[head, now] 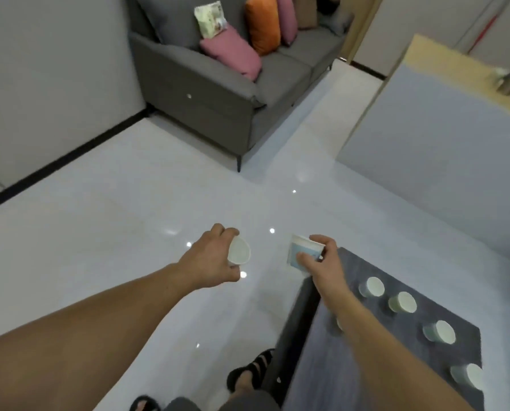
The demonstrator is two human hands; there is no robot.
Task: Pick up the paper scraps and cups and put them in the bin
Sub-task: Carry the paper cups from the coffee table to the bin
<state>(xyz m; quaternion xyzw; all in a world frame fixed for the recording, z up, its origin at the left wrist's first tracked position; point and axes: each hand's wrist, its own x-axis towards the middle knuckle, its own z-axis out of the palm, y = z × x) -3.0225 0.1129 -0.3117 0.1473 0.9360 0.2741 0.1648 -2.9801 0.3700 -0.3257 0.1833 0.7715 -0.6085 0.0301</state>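
Black sandals are showing at the bottom edge, on the person's feet, standing on a glossy white tiled floor just beside the near-left edge of a dark grey bench. Two bare forearms are reaching forward from the lower corners.

The left hand is hanging over the floor with its fingers and thumb curling round a white paper cup. That cup is lying tipped on its side in the grip, its round end facing right. The right hand is hovering over the far-left corner of the bench and gripping a pale blue paper cup, thumb on one side and fingers on the other. This cup is also tilted sideways. The two held cups are near each other but apart.

Four more cups are sitting on the bench in a loose line running toward the near right: the first cup, a second cup close beside it, a third cup and a fourth cup by the right edge. Blur is making it impossible to tell which way up they are sitting.

Farther back, a grey sofa is standing against the wall, carrying a pink cushion, an orange cushion and a patterned cushion.
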